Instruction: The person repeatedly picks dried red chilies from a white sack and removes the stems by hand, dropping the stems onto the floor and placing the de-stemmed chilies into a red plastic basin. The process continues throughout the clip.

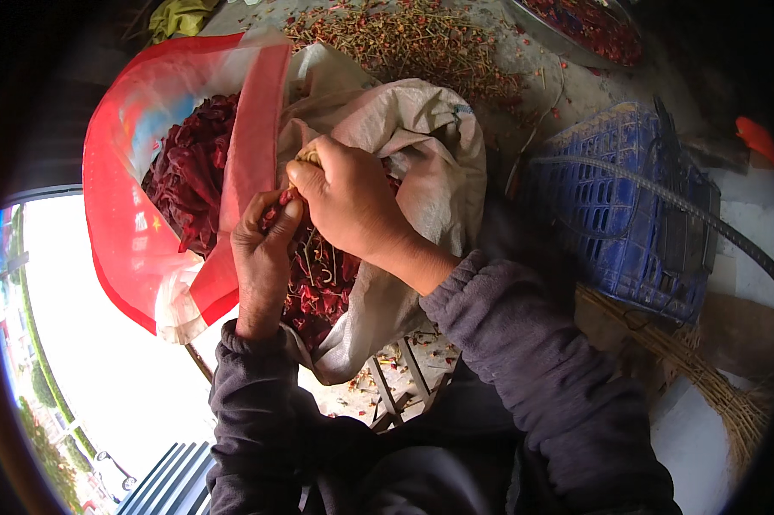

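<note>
My left hand (268, 225) pinches the end of a dried red chili pepper (277, 209) between thumb and fingers. Right against it, my right hand (345, 193) is closed on a small bunch of pale stems (310, 156) near the pepper's other end. Below both hands an open woven white sack (419, 193) holds dried red peppers with stems (319, 277). To the left stands a red plastic bag (120, 257) with dark red dried peppers (197, 167) without visible stems.
A heap of cut stems (406, 45) covers the floor beyond the sack. A metal basin (564, 38) of red pieces is at the upper right. A blue plastic crate (609, 206) and a straw broom (689, 360) lie to the right, with a ribbed bar crossing the crate.
</note>
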Tool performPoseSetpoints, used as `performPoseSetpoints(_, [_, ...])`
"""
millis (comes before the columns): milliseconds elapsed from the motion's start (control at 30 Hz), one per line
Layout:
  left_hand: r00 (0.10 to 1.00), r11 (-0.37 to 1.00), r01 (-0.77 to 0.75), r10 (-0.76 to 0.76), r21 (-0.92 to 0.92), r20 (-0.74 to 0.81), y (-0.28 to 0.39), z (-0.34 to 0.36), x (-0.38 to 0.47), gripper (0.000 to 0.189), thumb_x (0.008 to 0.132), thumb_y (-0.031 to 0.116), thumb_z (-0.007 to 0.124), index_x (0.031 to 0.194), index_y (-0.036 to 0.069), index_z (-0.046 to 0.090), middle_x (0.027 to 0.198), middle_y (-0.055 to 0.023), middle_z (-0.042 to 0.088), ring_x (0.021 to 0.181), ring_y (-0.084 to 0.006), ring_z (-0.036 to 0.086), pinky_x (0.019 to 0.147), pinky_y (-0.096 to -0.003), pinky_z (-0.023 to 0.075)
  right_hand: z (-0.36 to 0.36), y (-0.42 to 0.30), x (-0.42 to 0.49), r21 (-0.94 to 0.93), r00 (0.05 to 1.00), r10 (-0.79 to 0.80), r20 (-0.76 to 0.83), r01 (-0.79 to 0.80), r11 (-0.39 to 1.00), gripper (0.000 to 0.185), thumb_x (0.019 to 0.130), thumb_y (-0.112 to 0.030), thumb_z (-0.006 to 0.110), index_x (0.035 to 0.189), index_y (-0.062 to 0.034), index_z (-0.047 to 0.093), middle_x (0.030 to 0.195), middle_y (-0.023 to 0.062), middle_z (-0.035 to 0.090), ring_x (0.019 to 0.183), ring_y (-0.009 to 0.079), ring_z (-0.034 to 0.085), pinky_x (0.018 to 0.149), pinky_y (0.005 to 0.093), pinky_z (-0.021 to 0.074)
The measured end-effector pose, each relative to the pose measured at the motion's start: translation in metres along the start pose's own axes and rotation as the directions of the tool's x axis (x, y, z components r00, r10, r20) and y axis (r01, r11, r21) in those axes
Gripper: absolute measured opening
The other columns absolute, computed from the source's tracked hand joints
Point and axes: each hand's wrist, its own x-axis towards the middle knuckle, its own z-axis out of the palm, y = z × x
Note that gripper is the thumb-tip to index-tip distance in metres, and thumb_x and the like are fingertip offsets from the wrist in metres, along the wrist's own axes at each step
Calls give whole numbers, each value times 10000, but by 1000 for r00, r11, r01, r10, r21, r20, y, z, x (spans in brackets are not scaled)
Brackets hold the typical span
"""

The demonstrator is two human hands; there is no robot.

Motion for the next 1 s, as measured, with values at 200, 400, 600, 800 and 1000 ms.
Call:
performPoseSetpoints(200, [999,997,-16,18,73,-29,-8,-8,0,98,969,92,642,1058,61,671,869,68,614,796,-37,541,709,-188,449,-41,-3,33,680,909,405,-102,-233,696,230,990,-247,580,1008,-19,556,968,102,655,810,156,676,609,268,556])
performPoseSetpoints(400, [997,992,42,-49,117,54,-34,-10,30,279,891,-4,570,1164,45,600,941,-53,641,828,-92,589,643,-213,440,-57,-4,31,656,915,402,37,-326,681,210,975,-174,564,1117,-21,535,1023,102,657,833,157,673,652,278,563])
performPoseSetpoints(600, [921,424,-367,41,828,387,-83,7,64,315,790,100,681,1098,40,650,990,-129,680,937,-297,657,786,-405,519,-63,-7,38,611,903,425,69,-375,697,224,964,-217,605,1058,-16,580,852,40,609,679,115,617,546,260,531])
performPoseSetpoints(800, [913,-57,-319,-285,946,291,-85,10,79,270,769,212,698,1004,80,705,1066,-179,670,966,-369,665,810,-475,539,-61,-4,37,522,892,437,119,-430,736,233,957,-229,629,1014,-3,612,761,11,596,609,81,586,501,237,506])
performPoseSetpoints(1000, [911,-11,-366,-208,931,356,-46,-33,57,228,776,186,708,962,54,718,993,-171,687,900,-363,677,785,-466,539,-63,-6,39,517,919,380,103,-376,769,241,942,-231,641,882,1,621,622,42,597,470,105,552,466,282,462])
